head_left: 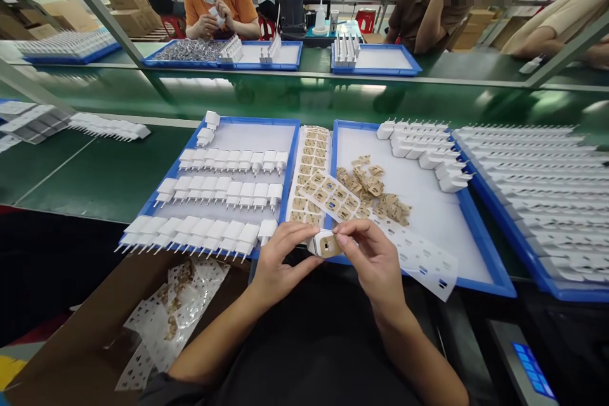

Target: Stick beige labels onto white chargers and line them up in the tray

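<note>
Between the thumb and fingers of my left hand (278, 260) is a white plug-in charger (313, 245). Its end face, turned toward me, carries a tan sticker (329, 246) with a small dark slot showing. My right hand (375, 260) pinches the sticker's right edge against the charger. Just beyond my hands, a partly used sticker sheet (328, 193) lies slanted over a stack of similar sheets (311, 149). A peeled clear backing sheet (431, 260) extends from under my right hand over the tray's front edge.
Rows of chargers stand in the left blue tray (252, 133). The right blue tray (457, 235) holds loose tan pieces (373, 187) and more chargers. Another full tray (528, 203) is farther right. Below left, a cardboard box (61, 355) contains discarded sheets. Co-workers sit across the green conveyor (285, 98).
</note>
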Tool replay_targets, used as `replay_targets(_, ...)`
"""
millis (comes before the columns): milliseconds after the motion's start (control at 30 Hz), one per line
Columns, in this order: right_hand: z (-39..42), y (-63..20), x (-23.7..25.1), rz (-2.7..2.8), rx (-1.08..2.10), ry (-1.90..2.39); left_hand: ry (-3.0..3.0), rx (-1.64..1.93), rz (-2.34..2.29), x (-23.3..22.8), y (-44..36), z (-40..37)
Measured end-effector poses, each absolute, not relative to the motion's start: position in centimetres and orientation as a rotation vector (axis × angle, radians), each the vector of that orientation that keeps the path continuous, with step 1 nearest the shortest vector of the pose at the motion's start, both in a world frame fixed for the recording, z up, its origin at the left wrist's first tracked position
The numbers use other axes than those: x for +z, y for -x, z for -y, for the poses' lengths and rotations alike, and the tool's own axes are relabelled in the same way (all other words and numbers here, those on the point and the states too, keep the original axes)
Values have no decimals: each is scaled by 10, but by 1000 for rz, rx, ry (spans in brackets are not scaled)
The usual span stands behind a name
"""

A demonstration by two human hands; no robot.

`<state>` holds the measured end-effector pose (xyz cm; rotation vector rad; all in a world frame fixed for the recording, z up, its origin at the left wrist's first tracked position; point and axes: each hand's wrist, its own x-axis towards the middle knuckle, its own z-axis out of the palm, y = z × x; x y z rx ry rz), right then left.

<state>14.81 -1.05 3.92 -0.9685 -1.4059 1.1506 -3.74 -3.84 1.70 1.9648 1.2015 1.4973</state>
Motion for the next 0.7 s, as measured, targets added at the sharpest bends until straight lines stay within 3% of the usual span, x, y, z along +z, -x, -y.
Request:
replay_targets(367, 11, -146, 41, 1461, 1119, 999, -1991, 1487, -1221, 22, 38, 39)
replay_targets(700, 17, -137, 42, 1522, 900, 1045, -2060, 1531, -1247, 26, 35, 40)
